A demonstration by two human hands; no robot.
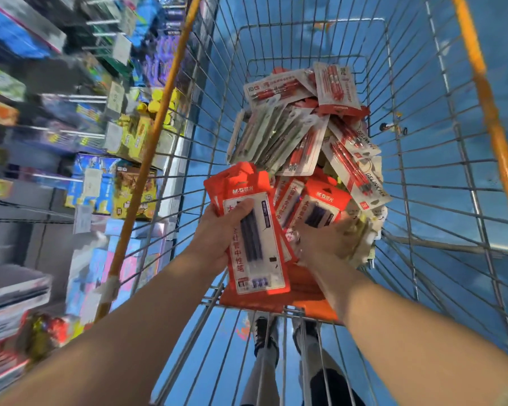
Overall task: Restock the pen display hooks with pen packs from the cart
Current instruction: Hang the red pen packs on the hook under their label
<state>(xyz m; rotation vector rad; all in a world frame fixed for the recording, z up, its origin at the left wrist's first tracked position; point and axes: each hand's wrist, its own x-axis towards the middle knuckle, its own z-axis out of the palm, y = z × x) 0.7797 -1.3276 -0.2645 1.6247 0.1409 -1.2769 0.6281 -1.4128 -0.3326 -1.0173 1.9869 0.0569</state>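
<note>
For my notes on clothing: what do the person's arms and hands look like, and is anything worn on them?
Both forearms are bare, with no sleeves in view. The left hand and the right hand carry no gloves. No watch, ring or bracelet shows on them.

- blue floor (452,68) under everything, glossy, seen through the wire mesh
- store shelving (35,159) along the left side, heavily motion-blurred
- yellow boxed goods (135,136) on the shelves at mid height, labels unreadable
- blue box (91,183) just beside a brown-and-yellow box (134,193), lower down
- white price tags (121,48) hang off the shelf edges
- dark shoes (264,332) and grey trouser legs (261,373) at the bottom, standing on the floor
- small dark object (392,128) on the floor far right, too small to identify
</note>
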